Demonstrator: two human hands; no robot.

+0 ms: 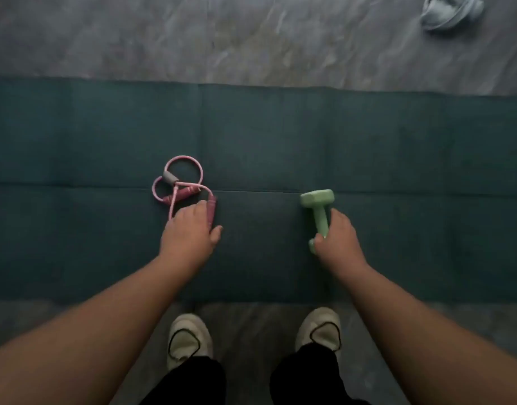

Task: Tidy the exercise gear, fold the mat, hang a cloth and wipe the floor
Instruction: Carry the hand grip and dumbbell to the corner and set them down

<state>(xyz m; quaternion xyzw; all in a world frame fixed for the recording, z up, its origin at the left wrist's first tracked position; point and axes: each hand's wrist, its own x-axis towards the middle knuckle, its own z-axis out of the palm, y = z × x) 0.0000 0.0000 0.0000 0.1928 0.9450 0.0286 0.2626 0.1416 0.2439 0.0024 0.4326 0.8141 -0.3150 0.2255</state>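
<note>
Left hand (190,232): centre-left of the frame, fingers curled onto the pink skipping rope (178,185); gather both handles and loops before lifting.
Rope look: thin, coiled, grey clasp, on the dark green mat (76,135).
Right hand (339,238): centre-right, wrapped round the mint dumbbell (318,211) shaft; lift level.
Cloth (451,13): crumpled, upper right.

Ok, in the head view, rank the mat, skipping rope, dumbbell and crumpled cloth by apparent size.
1. green mat
2. pink skipping rope, coiled
3. crumpled cloth, partly cut off and farther away, so unsure against the rope
4. green dumbbell
</note>
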